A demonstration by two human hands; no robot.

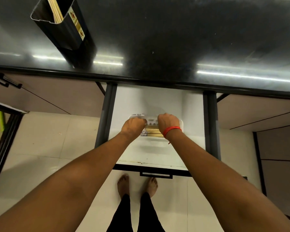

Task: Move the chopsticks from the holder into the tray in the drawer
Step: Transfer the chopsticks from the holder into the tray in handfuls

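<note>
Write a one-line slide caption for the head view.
Both hands, left hand and right hand, settle chopsticks into the drawer's tray; more remain in the holder.

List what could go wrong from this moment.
1. Chopsticks remain in the holder, so closing the drawer now would leave the job unfinished.
2. The left hand and right hand crowd the tray; they may knock the laid chopsticks askew.

Both arms reach forward, left hand (134, 125) and right hand (168, 121) curled, knuckles up.

Wooden chopsticks (155, 131) lie flat in white tray (181, 124).
</note>
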